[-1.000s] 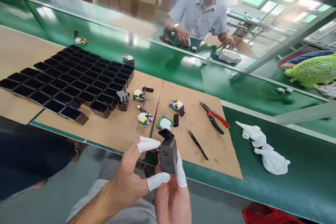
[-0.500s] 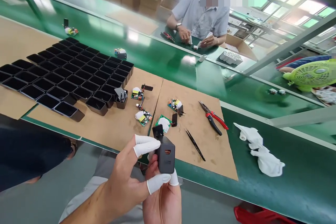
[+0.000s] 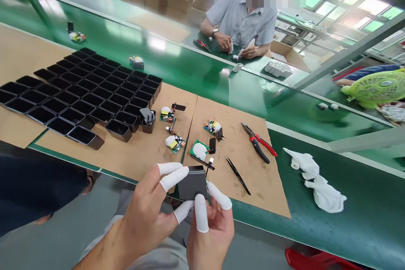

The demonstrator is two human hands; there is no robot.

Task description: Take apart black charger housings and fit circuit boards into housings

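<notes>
A black plastic charger case (image 3: 191, 183) is held between my two hands at the bench edge, its broad smooth side facing up. My left hand (image 3: 150, 202) grips its left end, fingers above and thumb below. From the right, my right hand (image 3: 211, 223) pinches the case with thumb and fingers. White finger cots cover the fingertips. At the right end, a small dark piece with a white part (image 3: 210, 163) sticks out on a wire; the inside of the case is hidden. Just beyond lies a green circuit board (image 3: 200, 151) with white filler and a black plate.
Many open black cases (image 3: 85, 88) stand in rows at left. Several circuit boards (image 3: 174, 143) lie on the cardboard (image 3: 262, 190), with tweezers (image 3: 237, 175) and red-black pliers (image 3: 258, 141). White gloves (image 3: 325, 196) lie at right. Across the green belt (image 3: 186, 61), a co-worker (image 3: 242, 21) handles a small part.
The case has turned: its slotted end faced me, now its broad side does. My right hand has shifted from beneath it to its right side. Boards on the belt have moved left.
</notes>
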